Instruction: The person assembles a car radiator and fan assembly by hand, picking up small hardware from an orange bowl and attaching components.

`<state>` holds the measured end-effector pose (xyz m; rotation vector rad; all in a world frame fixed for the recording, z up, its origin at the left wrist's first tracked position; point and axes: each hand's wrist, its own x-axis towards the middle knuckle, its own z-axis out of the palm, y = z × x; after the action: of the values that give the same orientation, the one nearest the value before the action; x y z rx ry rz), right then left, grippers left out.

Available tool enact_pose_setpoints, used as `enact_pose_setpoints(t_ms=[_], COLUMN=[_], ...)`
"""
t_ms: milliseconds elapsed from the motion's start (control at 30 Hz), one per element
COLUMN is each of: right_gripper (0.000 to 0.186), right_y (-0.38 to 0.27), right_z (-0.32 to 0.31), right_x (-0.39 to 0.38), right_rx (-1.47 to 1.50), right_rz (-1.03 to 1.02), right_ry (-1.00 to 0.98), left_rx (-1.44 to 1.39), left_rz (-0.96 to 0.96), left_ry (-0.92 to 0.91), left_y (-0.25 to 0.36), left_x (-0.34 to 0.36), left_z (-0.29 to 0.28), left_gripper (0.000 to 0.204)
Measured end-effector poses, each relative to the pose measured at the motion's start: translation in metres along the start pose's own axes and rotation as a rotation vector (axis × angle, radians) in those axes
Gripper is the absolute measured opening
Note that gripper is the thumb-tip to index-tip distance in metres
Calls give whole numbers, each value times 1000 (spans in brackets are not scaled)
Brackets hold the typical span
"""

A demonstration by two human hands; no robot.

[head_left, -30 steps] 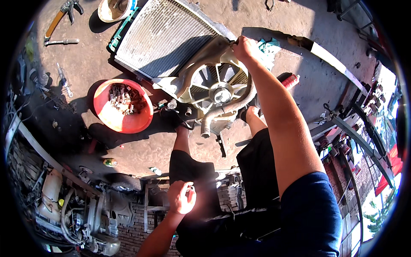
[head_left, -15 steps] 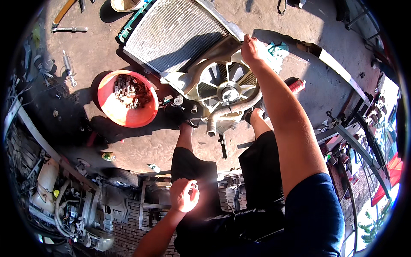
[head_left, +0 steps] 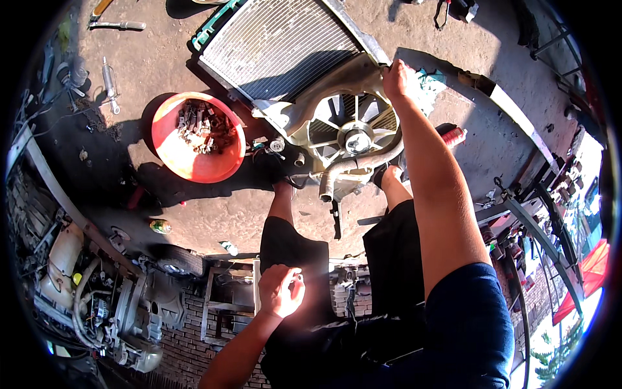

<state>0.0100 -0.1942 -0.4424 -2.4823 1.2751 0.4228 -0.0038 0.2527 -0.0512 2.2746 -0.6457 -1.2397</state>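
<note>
Sunlit concrete floor (head_left: 236, 214); right grip (head_left: 399, 80) clasps the pale plastic fan shroud (head_left: 353, 76), best held steady; left grip (head_left: 280, 292) curled, contents unclear.

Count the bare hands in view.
2: the right hand closed at the upper-right corner of the fan shroud, the left hand loosely curled over black shorts. No others visible.

The right hand (head_left: 398, 82) grips a beige plastic fan shroud (head_left: 355, 72) by its far right corner; the left hand (head_left: 282, 292) curls above black shorts (head_left: 295, 249). A round red plastic basin (head_left: 188, 166) stands on the brown floor (head_left: 233, 211).
</note>
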Motion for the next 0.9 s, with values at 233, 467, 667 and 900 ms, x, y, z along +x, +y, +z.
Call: enact_pose_setpoints(t_ms=[233,467,667,900], right_gripper=[32,34,42,34], right_y=[-2,49,-10,7], right_z=[10,18,1,-4], right_x=[5,25,2,1], right_rx=[-20,-250,-241,-403], right_rz=[123,-46,153,-15], right_ry=[-123,6,-224,-183], left_rx=[15,-39,19,-18], left_rz=[10,59,-2,16], left_ry=[30,39,50,41], left_y=[-3,-9,-14,-7], left_x=[-6,-4,-15,-3], left_z=[-2,12,-5,-8], left_gripper=[20,28,21,21])
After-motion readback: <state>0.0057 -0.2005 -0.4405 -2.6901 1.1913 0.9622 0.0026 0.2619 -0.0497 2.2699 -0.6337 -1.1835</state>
